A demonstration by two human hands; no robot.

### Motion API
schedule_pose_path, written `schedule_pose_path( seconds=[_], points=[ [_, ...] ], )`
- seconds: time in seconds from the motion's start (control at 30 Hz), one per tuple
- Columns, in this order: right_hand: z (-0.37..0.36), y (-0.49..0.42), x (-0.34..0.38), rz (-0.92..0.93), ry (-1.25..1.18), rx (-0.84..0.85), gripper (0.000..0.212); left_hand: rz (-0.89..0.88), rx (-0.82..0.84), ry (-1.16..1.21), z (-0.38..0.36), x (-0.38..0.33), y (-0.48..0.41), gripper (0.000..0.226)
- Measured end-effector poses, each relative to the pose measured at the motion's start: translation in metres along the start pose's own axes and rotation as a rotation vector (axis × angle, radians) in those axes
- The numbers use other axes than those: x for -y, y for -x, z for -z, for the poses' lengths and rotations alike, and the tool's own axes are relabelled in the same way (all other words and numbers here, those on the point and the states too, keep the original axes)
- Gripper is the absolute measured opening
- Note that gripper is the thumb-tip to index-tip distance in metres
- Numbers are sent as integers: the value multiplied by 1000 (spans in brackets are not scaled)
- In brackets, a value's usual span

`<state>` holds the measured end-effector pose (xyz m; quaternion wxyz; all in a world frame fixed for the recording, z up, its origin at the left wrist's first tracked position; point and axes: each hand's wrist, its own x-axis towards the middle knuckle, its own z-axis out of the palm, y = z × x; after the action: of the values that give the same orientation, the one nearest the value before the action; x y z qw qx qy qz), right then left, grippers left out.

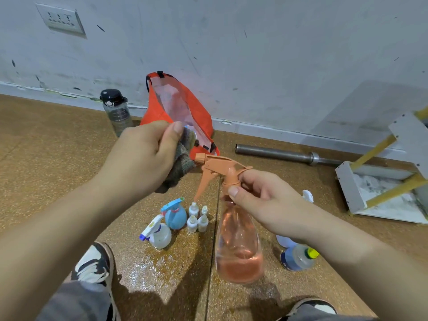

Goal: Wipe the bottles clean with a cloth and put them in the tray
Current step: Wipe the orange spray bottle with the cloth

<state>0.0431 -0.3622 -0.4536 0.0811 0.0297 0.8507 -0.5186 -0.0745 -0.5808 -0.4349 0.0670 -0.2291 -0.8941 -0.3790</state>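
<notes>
The orange spray bottle (238, 239) hangs upright above the floor (46, 158), pinched at its neck by the right hand (261, 205). Just left of its nozzle, the left hand (143, 156) grips a bunched cloth (183, 161). Small bottles (196, 218) stand below, between the hands.

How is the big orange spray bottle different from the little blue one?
The orange spray bottle is tall and see-through; the blue spray bottle is short, round and looks solid blue. The orange spray bottle is held up at its neck by the right hand; the blue spray bottle stands on the floor. Both have trigger sprayers.
</notes>
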Motion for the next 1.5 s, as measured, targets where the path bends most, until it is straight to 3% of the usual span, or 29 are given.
schedule_pose_path(
  seconds=[0.07,0.13,0.23,0.3,0.37,0.47,0.53,0.6,0.67,0.93,1.13,1.37,1.5],
  points=[
    [1,-1,0,-7,-33,3,26,-62,-60,55,-1,-6,5,46],
    [2,-2,-1,-11,-55,5,23,-237,-72,49,-3,-19,15,35],
    [-2,-2,3,3,-118,7,15,-494,68,-104,-14,-23,23,35],
    [-5,-1,6,19,-135,-10,14,-550,112,-209,-24,-12,20,40],
    [-6,-1,9,32,-140,-40,18,-438,126,-134,-28,-7,15,40],
    [-3,-1,12,-26,-244,-107,22,-167,17,65,-29,-5,11,25],
    [3,-1,10,-114,-350,-131,19,61,-24,235,-30,-8,11,30],
    [7,-4,8,-204,-425,-146,19,296,2,548,-31,-20,15,34],
    [10,-6,6,-255,-475,-181,21,414,37,670,-33,-25,19,37],
    [14,-11,10,-322,-570,-239,16,661,109,983,-47,-22,22,36],
    [14,-11,12,-362,-698,-234,7,753,192,1235,-55,-29,25,40],
    [10,-9,16,-369,-707,-205,15,776,551,1176,-65,-37,47,46],
    [8,-7,14,-320,-582,-238,17,760,465,1067,-64,-40,40,42]
  ],
)
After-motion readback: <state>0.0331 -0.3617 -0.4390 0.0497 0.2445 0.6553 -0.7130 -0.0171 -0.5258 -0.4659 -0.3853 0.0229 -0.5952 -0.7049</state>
